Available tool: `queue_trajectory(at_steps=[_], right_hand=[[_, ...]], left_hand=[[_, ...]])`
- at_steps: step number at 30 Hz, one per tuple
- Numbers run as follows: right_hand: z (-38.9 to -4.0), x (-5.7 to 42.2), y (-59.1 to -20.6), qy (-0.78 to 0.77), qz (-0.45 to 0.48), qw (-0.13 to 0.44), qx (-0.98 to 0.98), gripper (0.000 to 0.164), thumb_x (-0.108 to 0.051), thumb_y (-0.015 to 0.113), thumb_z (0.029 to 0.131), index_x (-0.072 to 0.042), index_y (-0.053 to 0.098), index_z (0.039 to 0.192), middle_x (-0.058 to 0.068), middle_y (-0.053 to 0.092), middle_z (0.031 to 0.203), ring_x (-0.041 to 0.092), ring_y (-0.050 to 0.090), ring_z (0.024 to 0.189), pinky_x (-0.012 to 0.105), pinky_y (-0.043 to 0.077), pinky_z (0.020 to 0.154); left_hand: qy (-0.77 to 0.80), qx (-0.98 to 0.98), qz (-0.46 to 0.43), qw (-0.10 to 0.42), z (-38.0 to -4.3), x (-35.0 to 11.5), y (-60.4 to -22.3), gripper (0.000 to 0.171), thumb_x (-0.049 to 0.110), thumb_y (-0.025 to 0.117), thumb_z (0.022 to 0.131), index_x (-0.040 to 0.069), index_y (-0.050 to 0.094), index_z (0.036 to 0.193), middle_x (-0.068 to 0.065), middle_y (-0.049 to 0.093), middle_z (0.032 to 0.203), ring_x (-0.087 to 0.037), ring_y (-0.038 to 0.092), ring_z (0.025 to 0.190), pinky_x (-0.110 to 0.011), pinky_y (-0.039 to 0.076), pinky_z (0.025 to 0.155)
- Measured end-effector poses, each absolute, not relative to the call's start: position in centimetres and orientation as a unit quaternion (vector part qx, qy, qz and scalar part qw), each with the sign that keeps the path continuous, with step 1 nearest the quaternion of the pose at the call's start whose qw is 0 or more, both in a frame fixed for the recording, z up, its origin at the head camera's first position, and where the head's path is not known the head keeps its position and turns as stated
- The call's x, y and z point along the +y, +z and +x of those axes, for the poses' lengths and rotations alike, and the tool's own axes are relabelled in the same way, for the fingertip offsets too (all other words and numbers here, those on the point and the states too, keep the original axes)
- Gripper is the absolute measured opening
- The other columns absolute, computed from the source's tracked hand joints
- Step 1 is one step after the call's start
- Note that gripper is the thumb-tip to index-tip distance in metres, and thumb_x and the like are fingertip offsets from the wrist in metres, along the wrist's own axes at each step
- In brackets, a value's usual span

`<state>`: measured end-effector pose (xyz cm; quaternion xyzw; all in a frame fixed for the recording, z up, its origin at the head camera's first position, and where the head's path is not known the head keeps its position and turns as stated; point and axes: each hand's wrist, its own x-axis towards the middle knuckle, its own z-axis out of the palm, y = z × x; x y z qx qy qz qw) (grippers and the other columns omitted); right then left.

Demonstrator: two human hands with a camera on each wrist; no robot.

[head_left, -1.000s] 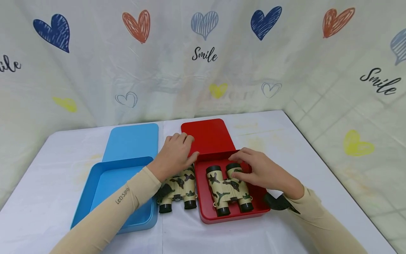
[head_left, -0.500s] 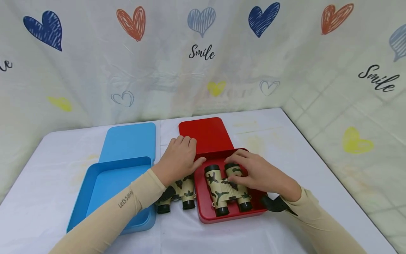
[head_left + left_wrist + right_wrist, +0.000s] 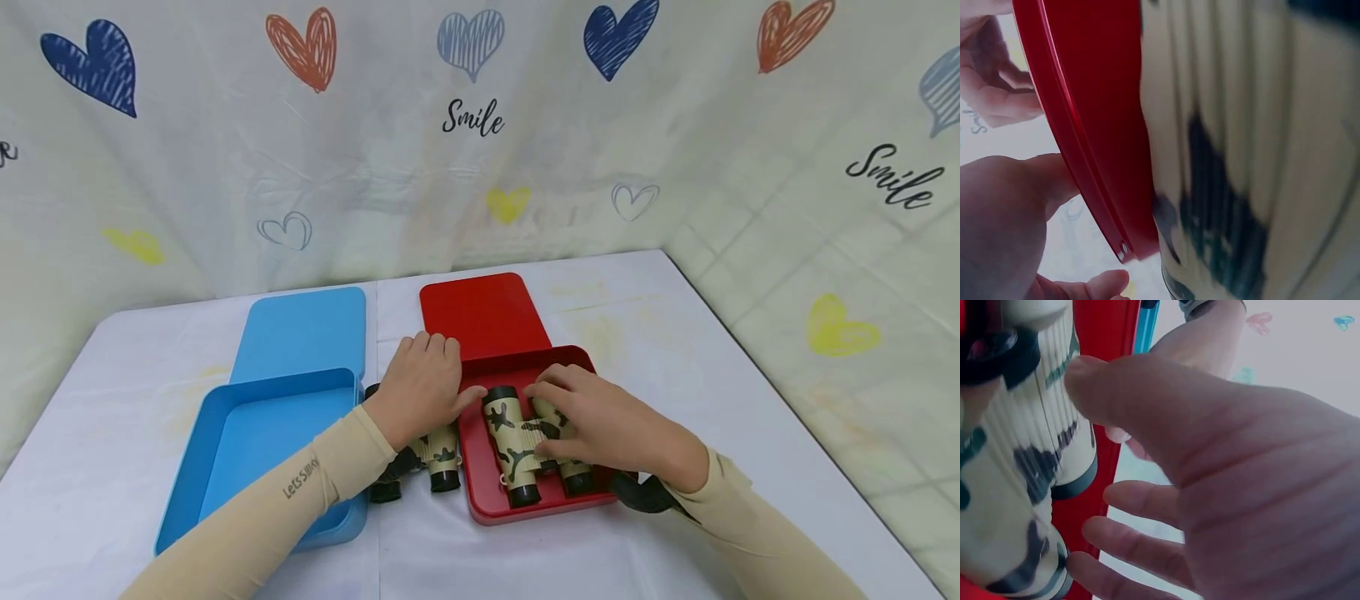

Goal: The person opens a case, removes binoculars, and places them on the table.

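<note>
In the head view, camouflage binoculars (image 3: 517, 450) lie in an open red box (image 3: 480, 512). My right hand (image 3: 615, 421) arches over their right barrel. Its thumb overlaps the ribbed middle in the right wrist view, while loosely spread fingers (image 3: 1135, 540) reach past the barrel's black-ringed end. At the red box's left rim is my left hand (image 3: 423, 387), its thumb across the wall and its fingers bent loosely down. Second camouflage binoculars (image 3: 442, 458) lie on the table beneath the left hand and wrist, partly hidden; their ribbed body fills much of the left wrist view.
An open blue box (image 3: 247, 442) stands at the left with nothing in it. Behind it lies a flat blue lid (image 3: 303, 329), and a red lid (image 3: 483, 317) lies behind the red box. White cloth covers the table (image 3: 427, 550); a heart-print curtain (image 3: 375, 167) hangs behind.
My right hand has lowered and come forward over the right barrel, covering more of it. The left hand has shifted slightly right and nearer, its thumb now at the red box's rim.
</note>
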<state>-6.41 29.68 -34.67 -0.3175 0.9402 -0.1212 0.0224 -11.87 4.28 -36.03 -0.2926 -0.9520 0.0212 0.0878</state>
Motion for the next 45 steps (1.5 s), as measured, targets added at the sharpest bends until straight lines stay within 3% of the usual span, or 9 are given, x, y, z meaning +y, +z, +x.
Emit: queue_trajectory(at_steps=[9, 16, 30, 45], right_hand=[[-5.9, 29.2, -35.1, -0.102, -0.340, 0.024, 0.934, 0.057, -0.040, 0.088, 0.081, -0.012, 0.067, 0.126, 0.001, 0.066, 0.120, 0.015, 0.057, 0.108, 0.032, 0.056, 0.090], [-5.4, 28.7, -35.2, -0.072, -0.349, 0.037, 0.934, 0.064, -0.041, 0.090, 0.078, -0.014, 0.065, 0.131, 0.001, 0.067, 0.122, 0.019, 0.057, 0.113, 0.037, 0.056, 0.095], [-5.2, 28.4, -35.5, -0.045, -0.354, 0.032, 0.934, 0.065, -0.044, 0.093, 0.074, -0.014, 0.063, 0.124, -0.002, 0.061, 0.109, 0.011, 0.053, 0.095, 0.027, 0.053, 0.081], [-4.9, 28.1, -35.8, -0.039, -0.345, 0.032, 0.937, 0.069, -0.040, 0.096, 0.070, -0.013, 0.060, 0.124, -0.001, 0.058, 0.109, 0.012, 0.051, 0.099, 0.029, 0.055, 0.083]], left_hand=[[0.036, -0.956, -0.283, 0.068, -11.3, 4.5, -36.1, 0.054, 0.060, 0.068, 0.092, 0.007, 0.059, 0.094, -0.011, 0.065, 0.087, -0.023, 0.058, 0.082, -0.035, 0.050, 0.075], [0.034, -0.949, -0.298, 0.095, -10.9, 4.4, -36.5, 0.044, 0.048, 0.073, 0.090, 0.006, 0.061, 0.089, -0.011, 0.066, 0.082, -0.023, 0.060, 0.079, -0.035, 0.051, 0.074], [0.048, -0.949, -0.310, 0.038, -11.4, 4.6, -36.3, 0.035, 0.038, 0.074, 0.089, 0.006, 0.062, 0.096, -0.010, 0.065, 0.086, -0.022, 0.057, 0.082, -0.036, 0.051, 0.081], [0.028, -0.949, -0.309, 0.051, -11.2, 4.3, -36.7, 0.031, 0.035, 0.070, 0.092, 0.007, 0.058, 0.092, -0.009, 0.062, 0.083, -0.021, 0.055, 0.079, -0.035, 0.049, 0.079]])
